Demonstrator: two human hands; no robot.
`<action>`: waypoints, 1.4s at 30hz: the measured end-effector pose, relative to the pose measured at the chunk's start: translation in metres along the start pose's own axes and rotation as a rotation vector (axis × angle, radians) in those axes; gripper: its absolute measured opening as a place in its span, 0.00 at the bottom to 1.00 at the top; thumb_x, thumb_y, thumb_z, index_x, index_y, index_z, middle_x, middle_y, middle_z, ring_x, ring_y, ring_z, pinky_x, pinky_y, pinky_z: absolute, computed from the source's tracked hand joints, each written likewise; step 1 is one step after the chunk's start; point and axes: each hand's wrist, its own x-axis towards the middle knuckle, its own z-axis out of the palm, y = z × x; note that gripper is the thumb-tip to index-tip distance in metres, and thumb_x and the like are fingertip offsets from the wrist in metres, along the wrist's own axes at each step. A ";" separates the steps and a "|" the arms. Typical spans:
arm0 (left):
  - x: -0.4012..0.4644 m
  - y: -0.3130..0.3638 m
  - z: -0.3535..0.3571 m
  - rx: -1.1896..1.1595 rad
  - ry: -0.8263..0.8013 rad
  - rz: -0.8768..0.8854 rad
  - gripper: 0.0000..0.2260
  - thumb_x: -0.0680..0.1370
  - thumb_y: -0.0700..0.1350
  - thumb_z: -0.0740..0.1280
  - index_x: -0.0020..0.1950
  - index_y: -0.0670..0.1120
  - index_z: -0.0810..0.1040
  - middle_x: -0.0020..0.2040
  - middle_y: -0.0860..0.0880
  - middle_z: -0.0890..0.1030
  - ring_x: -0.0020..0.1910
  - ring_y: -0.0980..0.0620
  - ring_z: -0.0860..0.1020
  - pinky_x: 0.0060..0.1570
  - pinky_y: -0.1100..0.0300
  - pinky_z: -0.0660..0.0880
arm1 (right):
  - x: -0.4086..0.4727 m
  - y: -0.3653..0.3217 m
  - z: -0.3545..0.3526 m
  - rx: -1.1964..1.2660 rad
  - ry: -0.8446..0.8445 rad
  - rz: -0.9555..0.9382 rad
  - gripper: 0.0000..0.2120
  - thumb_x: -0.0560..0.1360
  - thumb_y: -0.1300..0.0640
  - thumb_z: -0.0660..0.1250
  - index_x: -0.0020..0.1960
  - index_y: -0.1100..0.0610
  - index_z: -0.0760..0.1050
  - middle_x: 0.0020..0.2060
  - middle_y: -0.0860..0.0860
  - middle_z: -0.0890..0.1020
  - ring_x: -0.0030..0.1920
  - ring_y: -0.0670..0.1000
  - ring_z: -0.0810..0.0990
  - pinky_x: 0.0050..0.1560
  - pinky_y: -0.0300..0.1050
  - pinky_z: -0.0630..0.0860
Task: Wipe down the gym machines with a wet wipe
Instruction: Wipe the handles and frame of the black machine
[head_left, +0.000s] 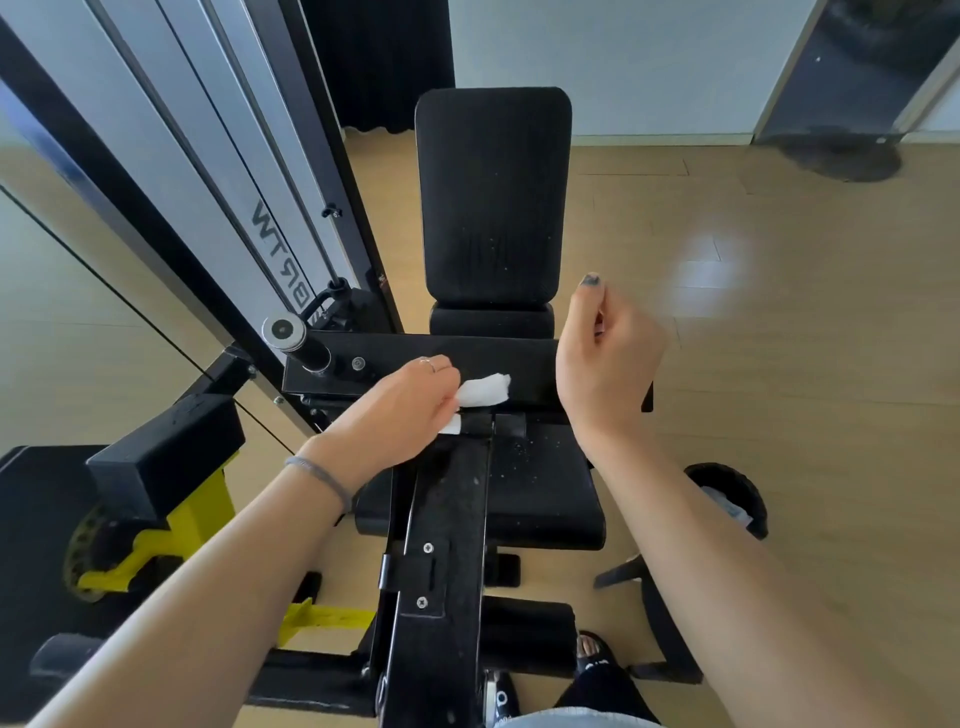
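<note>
A black gym machine with a seat (545, 493), a tall back pad (493, 197) and a black crossbar (415, 358) fills the middle of the view. My left hand (400, 410) holds a folded white wet wipe (483, 391) pressed against the front face of the crossbar. My right hand (605, 358) hovers at the crossbar's right end, fingers loosely curled, holding nothing that I can see. A black frame beam (441, 571) with screws runs toward me under my left forearm.
A weight-stack tower with grey panels (208, 171) rises at the left, with a chrome peg (291, 335) sticking out. Yellow and black machine parts (156, 525) sit at lower left. A small black bin (737, 493) stands on the wooden floor at right. My sandalled feet (592, 657) are below.
</note>
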 end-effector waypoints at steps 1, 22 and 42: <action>-0.008 -0.003 -0.003 -0.001 0.015 0.009 0.09 0.82 0.42 0.63 0.43 0.49 0.68 0.45 0.50 0.72 0.41 0.51 0.73 0.47 0.53 0.76 | 0.000 0.000 0.001 -0.011 0.011 -0.002 0.22 0.82 0.53 0.55 0.31 0.46 0.52 0.22 0.44 0.55 0.24 0.47 0.55 0.28 0.42 0.52; -0.011 0.035 0.025 0.320 0.096 0.030 0.13 0.78 0.55 0.67 0.57 0.49 0.82 0.49 0.52 0.79 0.47 0.50 0.75 0.46 0.56 0.74 | 0.001 0.005 0.001 -0.023 0.059 -0.113 0.22 0.81 0.56 0.57 0.31 0.49 0.53 0.22 0.43 0.54 0.22 0.48 0.57 0.26 0.35 0.52; 0.007 0.037 0.036 0.169 0.270 0.260 0.08 0.70 0.41 0.75 0.49 0.42 0.84 0.40 0.48 0.81 0.41 0.47 0.80 0.44 0.51 0.79 | 0.000 0.007 0.003 -0.037 0.098 -0.101 0.21 0.81 0.57 0.58 0.30 0.55 0.59 0.22 0.46 0.59 0.24 0.49 0.56 0.27 0.39 0.51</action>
